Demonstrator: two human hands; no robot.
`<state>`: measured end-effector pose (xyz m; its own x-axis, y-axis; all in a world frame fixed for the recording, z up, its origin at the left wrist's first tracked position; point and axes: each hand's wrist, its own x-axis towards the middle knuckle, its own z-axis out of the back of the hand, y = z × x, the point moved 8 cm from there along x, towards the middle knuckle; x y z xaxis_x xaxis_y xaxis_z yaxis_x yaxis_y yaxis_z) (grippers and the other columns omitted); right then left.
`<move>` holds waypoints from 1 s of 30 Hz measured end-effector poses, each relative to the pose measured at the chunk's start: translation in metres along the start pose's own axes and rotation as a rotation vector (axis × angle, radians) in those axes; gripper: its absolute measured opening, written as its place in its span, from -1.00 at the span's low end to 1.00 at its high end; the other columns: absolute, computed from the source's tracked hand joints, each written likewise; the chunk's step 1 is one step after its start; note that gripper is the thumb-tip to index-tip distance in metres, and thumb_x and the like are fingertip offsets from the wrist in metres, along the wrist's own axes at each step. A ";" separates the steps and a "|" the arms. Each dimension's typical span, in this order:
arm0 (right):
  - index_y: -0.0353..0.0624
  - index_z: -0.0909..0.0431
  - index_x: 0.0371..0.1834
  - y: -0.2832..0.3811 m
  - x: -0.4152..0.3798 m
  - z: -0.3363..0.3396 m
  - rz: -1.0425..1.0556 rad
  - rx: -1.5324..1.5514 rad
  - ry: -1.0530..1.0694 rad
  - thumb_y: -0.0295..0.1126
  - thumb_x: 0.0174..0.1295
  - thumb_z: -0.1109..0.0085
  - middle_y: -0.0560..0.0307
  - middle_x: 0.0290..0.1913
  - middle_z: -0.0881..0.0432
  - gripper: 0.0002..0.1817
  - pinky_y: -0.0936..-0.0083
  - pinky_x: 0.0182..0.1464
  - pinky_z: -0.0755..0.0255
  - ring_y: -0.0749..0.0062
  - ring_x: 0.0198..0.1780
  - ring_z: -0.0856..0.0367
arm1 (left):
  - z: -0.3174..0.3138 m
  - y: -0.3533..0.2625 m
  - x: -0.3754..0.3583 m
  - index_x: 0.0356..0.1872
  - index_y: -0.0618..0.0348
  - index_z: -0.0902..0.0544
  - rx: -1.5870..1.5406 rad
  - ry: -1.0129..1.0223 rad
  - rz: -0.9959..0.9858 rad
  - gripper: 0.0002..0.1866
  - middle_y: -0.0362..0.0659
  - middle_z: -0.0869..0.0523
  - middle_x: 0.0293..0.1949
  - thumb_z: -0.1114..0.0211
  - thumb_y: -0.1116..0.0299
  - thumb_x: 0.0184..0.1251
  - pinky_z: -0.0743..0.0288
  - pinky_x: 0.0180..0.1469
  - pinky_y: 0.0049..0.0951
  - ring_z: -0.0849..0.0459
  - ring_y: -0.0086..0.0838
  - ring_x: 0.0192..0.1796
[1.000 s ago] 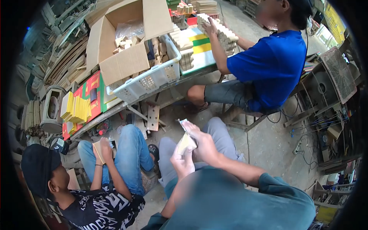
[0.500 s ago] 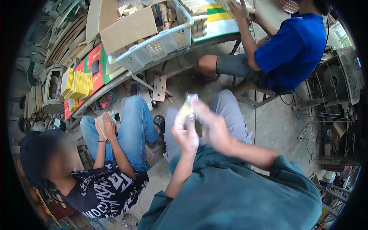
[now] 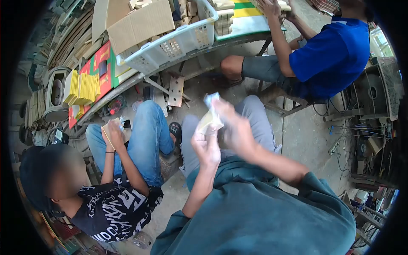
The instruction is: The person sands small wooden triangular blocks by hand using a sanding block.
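My left hand [image 3: 207, 148] is closed round a pale yellowish wooden piece [image 3: 210, 121], held upright above my lap with the thumb against it. My right hand [image 3: 234, 129], smeared by motion, is closed at the upper end of that piece. A crumpled blue-and-white sheet [image 3: 211, 100] sticks out past the right fingers, which press it against the wood. Its exact kind is too blurred to tell, and the right palm hides part of the piece.
At my left sits a person in a black cap [image 3: 36, 176], rubbing a flat wooden piece. Another in a blue shirt [image 3: 327, 55] works at the table. On it stand a plastic crate [image 3: 182, 42] of wood blocks and stacked yellow-edged pieces [image 3: 83, 88]. A drilled board [image 3: 176, 91] leans below.
My right hand and the blue-and-white sheet have shifted slightly up along the wooden piece, exposing more of it. My left hand keeps its hold.
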<state>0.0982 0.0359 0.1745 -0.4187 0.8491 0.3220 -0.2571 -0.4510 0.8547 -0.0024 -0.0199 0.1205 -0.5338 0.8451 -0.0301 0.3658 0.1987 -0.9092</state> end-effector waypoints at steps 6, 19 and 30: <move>-0.28 -0.46 0.24 -0.009 0.015 -0.004 -0.005 0.023 0.011 -0.78 -0.14 -0.10 -0.21 0.26 -0.46 -0.30 0.14 0.41 -0.18 0.01 0.36 -0.38 | 0.003 -0.002 0.007 0.13 0.49 -0.47 -0.089 -0.044 0.065 -0.67 -0.02 -0.65 0.01 -0.11 0.48 0.44 -0.51 0.09 -0.45 -0.65 -0.45 0.00; -0.27 -0.58 0.09 0.045 0.008 0.006 0.424 -0.111 0.197 -0.73 -0.11 -0.11 -0.12 0.20 -0.54 -0.44 0.23 0.37 -0.25 -0.07 0.33 -0.41 | 0.012 -0.008 0.009 0.19 0.48 -0.41 -0.112 -0.058 0.104 -0.64 0.04 -0.53 0.18 -0.08 0.47 0.47 -0.37 0.31 -0.24 -0.53 -0.27 0.22; -0.14 -0.56 0.18 -0.006 0.048 0.033 0.283 -0.273 0.070 -0.69 -0.05 -0.09 -0.02 0.21 -0.56 -0.39 0.18 0.40 -0.21 0.05 0.35 -0.41 | -0.003 -0.031 0.001 0.17 0.47 -0.40 -0.482 0.130 0.133 -0.63 0.03 -0.54 0.15 -0.12 0.43 0.46 -0.40 0.28 -0.29 -0.54 -0.29 0.20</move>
<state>0.1088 0.0882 0.1982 -0.5623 0.6644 0.4923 -0.3410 -0.7287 0.5939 -0.0123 -0.0239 0.1495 -0.3711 0.9271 -0.0529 0.7503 0.2657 -0.6054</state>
